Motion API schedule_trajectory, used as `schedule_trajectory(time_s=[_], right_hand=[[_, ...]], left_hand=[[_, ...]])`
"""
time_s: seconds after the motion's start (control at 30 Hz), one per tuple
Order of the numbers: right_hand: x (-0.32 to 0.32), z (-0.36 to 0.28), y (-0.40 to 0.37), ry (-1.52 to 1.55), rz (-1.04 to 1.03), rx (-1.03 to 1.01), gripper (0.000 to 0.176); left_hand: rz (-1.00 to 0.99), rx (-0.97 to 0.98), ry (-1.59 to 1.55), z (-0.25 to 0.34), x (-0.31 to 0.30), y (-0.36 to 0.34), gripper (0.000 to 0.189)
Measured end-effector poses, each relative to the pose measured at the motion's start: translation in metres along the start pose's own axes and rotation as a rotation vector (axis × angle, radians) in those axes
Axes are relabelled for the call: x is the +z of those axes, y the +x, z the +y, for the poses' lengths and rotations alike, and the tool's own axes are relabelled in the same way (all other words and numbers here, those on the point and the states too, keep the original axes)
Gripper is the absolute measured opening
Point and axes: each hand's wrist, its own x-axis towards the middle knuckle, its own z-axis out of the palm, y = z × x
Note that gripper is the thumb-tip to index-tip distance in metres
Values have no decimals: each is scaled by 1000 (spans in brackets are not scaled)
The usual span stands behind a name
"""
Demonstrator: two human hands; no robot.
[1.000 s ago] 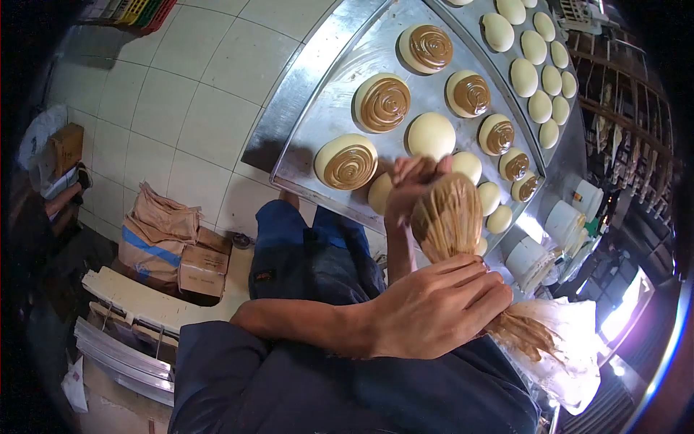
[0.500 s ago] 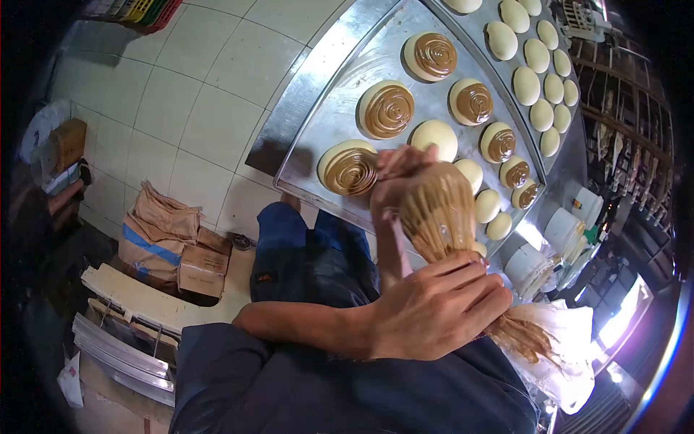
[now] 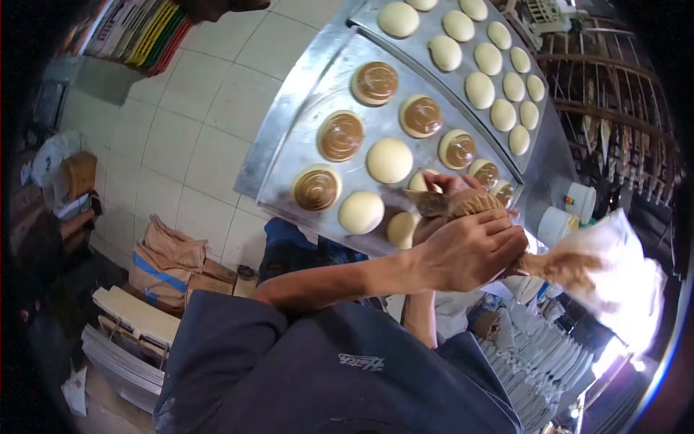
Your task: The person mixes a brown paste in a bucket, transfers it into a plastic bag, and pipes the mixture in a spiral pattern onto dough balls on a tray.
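Note:
My left hand [image 3: 470, 249] is wrapped round the gathered upper part of a clear piping bag [image 3: 483, 205] full of brown filling. Its loose, smeared plastic tail trails off to the right. Beyond it, my right hand [image 3: 452, 189] is closed around the lower end of the bag, partly hidden by the left. The bag's tip is hard to make out among the fingers, close over a pale round bun [image 3: 421, 181]. Several buns on the metal tray [image 3: 289, 148] carry glossy brown swirls, such as the swirled bun [image 3: 316, 188] at the near left corner. Others are plain, like the bun [image 3: 390, 160] mid-tray.
A second tray [image 3: 499, 29] of plain buns adjoins at the back right. White tubs [image 3: 557, 226] stand right of the trays. Stacked crates [image 3: 137, 36] are at the far left, with a brown paper sack [image 3: 163, 264] on the floor below.
Both hands and the piping bag have moved right across the tray, away from the swirled corner bun, which now shows whole. The bag's tail has swung up and outward. The view has shifted too.

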Motion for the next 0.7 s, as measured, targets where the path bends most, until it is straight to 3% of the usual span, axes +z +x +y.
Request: schedule_trajectory(time_s=[0.07, 0.2, 0.3, 0.43, 0.47, 0.53, 0.7], right_hand=[[10, 7, 7, -31, 44, 54, 14], [-8, 44, 43, 24, -149, 238, 34], [7, 51, 42, 28, -76, 260, 43], [1, 56, 55, 29, -165, 68, 43], [1, 53, 53, 53, -171, 131, 43], [-15, 77, 58, 154, -348, -66, 44], [7, 58, 54, 74, -213, 70, 49]], left_hand=[[-36, -101, -47, -10, 18, 8, 19], [-96, -173, 58, -33, 40, 18, 18], [-92, -222, 154, -34, 42, 25, 18], [-56, -276, 142, -34, 45, 30, 20], [-75, -297, 131, -33, 44, 32, 21], [-129, -334, 127, -30, 39, 35, 22], [-188, -393, 95, -27, 39, 29, 28]])
